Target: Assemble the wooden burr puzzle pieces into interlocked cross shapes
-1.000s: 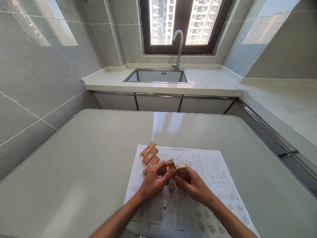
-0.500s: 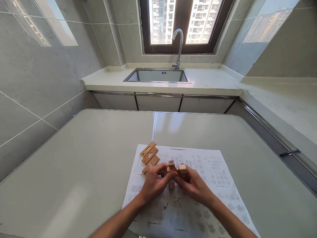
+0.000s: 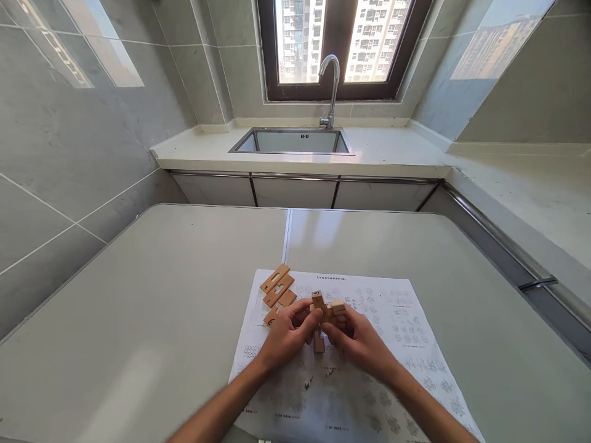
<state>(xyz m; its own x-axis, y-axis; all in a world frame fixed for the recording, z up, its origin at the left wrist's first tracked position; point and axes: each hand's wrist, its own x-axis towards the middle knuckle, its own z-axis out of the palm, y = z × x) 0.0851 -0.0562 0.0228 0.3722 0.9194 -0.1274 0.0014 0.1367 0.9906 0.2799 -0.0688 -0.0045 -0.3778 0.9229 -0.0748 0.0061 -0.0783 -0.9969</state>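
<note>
A person's left hand [image 3: 289,335] and right hand [image 3: 357,339] close their fingers from either side around a partly assembled wooden interlocking puzzle [image 3: 323,314], held just above a printed instruction sheet [image 3: 397,332] on a grey table [image 3: 161,295]. Loose wooden puzzle pieces [image 3: 277,288] lie on the sheet's far-left corner, near the left hand.
</note>
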